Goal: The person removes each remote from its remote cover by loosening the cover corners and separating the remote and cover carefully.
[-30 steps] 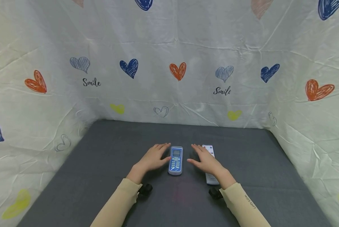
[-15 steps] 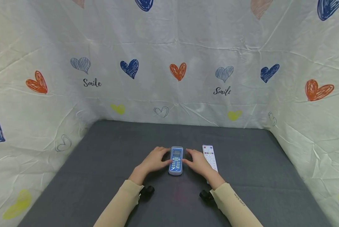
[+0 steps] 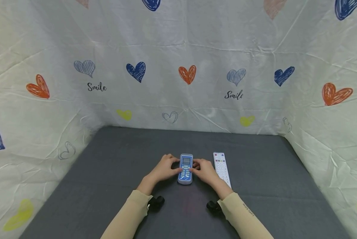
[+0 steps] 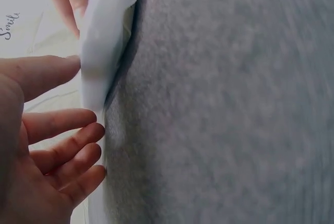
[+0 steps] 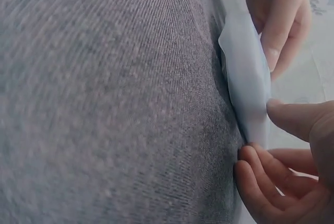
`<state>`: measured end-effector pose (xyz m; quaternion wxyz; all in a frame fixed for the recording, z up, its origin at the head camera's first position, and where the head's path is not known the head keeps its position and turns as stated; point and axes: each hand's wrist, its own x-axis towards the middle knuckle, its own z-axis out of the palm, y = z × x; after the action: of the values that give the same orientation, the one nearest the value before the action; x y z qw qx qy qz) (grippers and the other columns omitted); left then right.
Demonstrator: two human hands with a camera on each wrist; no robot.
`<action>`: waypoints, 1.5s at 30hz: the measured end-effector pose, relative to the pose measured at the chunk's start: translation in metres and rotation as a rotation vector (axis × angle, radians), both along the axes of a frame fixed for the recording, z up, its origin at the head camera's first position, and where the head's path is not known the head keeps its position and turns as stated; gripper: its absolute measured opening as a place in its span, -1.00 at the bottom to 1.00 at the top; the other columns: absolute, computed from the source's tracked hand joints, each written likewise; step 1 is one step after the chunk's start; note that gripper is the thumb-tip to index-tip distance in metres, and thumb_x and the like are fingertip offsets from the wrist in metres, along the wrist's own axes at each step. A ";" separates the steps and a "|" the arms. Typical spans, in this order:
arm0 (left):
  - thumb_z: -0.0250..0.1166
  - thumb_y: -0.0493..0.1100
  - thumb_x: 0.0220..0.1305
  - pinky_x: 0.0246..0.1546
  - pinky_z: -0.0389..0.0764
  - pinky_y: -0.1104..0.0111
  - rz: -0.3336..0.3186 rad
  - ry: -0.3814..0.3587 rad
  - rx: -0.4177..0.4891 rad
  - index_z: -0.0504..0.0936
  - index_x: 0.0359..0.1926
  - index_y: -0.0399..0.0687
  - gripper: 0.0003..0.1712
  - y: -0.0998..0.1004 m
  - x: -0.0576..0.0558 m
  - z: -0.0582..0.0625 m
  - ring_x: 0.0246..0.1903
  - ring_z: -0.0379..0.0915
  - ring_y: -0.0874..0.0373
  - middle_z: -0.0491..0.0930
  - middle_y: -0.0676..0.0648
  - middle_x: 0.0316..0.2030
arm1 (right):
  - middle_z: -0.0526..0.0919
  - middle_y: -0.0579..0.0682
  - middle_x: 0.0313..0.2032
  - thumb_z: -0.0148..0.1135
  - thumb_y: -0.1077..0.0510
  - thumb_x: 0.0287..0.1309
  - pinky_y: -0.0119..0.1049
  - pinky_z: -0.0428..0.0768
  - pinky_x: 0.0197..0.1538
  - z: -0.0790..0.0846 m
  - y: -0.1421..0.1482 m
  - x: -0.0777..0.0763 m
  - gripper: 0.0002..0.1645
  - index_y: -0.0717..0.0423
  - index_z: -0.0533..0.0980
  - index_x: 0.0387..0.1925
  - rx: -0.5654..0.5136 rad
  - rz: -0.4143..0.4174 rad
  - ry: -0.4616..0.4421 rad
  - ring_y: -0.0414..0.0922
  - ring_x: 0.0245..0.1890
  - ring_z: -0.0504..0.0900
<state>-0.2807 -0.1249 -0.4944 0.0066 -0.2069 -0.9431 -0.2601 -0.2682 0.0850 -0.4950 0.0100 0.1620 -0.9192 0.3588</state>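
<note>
Blue remote [image 3: 185, 178]: as it lies on the dark cloth [image 3: 142, 142], just below the frame's centre, both hands meet it.
Left hand [image 3: 163, 169]: thumb and forefinger pinch its left edge.
Right hand [image 3: 207, 172]: thumb and curled fingers pinch its right edge.
White remote [image 3: 221, 165]: right of centre, lower end hidden behind the right wrist.
Hold: securing both edges seems the step in hand.
Next move: probably calls for even thumb pressure, the blue remote level.
</note>
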 end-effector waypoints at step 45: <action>0.50 -0.18 -0.04 -0.42 0.55 0.36 0.156 -0.217 0.448 0.59 0.05 -0.10 -0.45 0.004 -0.002 0.015 -0.32 0.59 0.17 0.67 -0.06 -0.21 | 0.73 0.10 -0.26 0.47 0.18 -0.09 -0.23 0.60 -0.17 0.012 -0.004 -0.005 -0.41 0.20 0.53 0.04 -0.369 -0.194 -0.196 -0.02 -0.17 0.68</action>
<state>-0.2824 -0.1207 -0.4791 -0.0290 -0.0977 -0.8703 -0.4819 -0.2730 0.0811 -0.4830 -0.0152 0.0325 -0.8458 0.5323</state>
